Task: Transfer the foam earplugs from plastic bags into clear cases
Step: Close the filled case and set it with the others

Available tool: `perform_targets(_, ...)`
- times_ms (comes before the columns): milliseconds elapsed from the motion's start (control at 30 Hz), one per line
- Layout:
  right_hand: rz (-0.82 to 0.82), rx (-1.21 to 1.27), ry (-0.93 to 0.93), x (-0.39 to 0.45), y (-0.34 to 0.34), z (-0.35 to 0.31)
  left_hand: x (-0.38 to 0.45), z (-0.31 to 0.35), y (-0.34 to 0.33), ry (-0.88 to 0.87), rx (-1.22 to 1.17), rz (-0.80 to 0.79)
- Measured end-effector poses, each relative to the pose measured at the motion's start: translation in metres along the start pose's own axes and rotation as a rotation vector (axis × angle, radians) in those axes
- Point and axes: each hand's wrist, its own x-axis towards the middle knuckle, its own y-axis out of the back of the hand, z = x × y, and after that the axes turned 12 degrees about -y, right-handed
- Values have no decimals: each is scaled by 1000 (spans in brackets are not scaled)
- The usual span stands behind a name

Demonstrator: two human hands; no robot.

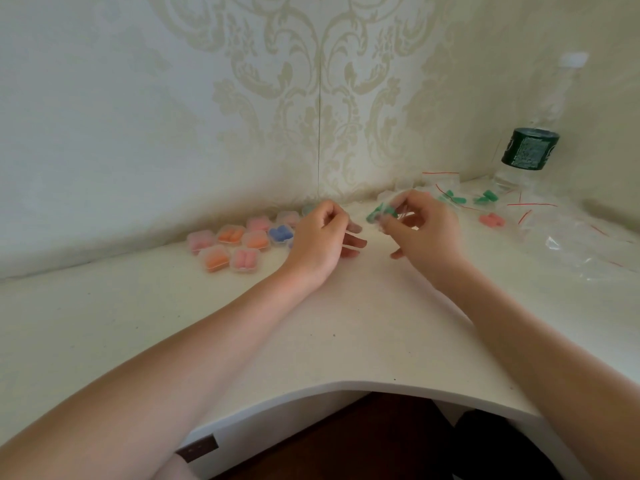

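Green earplugs (380,212) pinched at right hand (424,230) fingertips, left hand (320,240) just beside

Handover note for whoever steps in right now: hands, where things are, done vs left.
Right hand: grip pinches green earplugs, seemingly still in a clear bag, above the desk.
Left hand: fingers curled; whether it holds anything is unclear.
Done: filled cases with pink, orange and blue plugs sit left of the left hand.
Left: bagged green plugs and bagged pink plugs on the right, among empty bags near the water bottle.
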Motion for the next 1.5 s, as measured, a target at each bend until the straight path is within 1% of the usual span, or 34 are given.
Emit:
perform_targets(100, -25, 166, -66, -1, -3, -1, 0, 1, -1, 36, -43, 24)
perform_targets(200, -71, 303, -164, 0, -7, 1, -1, 2, -2, 53, -31, 35)
perform_targets(333, 16, 616, -338, 9, 1, 3, 1, 2, 0, 95, -61, 111)
perform_targets(400, 17, 733, -412, 12, 5, 5, 1, 0, 2, 68, -8, 87)
perform_targets(467, 9, 792, -441, 14, 7, 7, -1, -1, 2, 15, 66, 34)
perform_targets(567, 11, 810, -437, 18, 9, 5, -5, -1, 1, -44, 172, -20)
perform_targets(633, 18, 844, -453, 20, 13, 5, -6, -2, 2, -59, 203, -10)
perform_targets(700, 33, 844, -507, 21, 18, 9, -7, -3, 4, -95, 264, 21)
perform_targets(767, 30, 807, -565, 21, 21, 12, -9, -2, 6, -198, 451, -1)
perform_targets(867, -24, 779, -619, 21, 22, 13, -13, 2, 6, -357, 915, -137)
perform_targets(900, -41, 773, -627, 22, 22, 13, -13, 3, 6, -395, 1028, -151)
perform_targets(967, -54, 741, -632, 23, 23, 13, -11, 5, 5, -441, 1154, -121)
perform_targets(1067, -44, 651, -620, 24, 24, 11, 2, 12, 4, -496, 1165, -40)
perform_targets(1100, -46, 625, -618, 25, 23, 11, 11, 15, 2, -505, 1153, -40)
perform_targets(1133, -50, 596, -619, 26, 22, 11, 21, 17, -2, -519, 1152, -75)
perform_targets(1200, -57, 530, -617, 29, 21, 12, 43, 16, -13, -555, 1154, -206)
perform_targets(1300, -40, 489, -594, 30, 20, 18, 67, 3, -33, -505, 1057, -396)
perform_targets(1400, 4, 535, -599, 31, 21, 23, 83, -19, -53, -442, 1019, -458)
perform_targets(1500, 41, 594, -648, 37, 22, 26, 98, -32, -69, -481, 1020, -498)
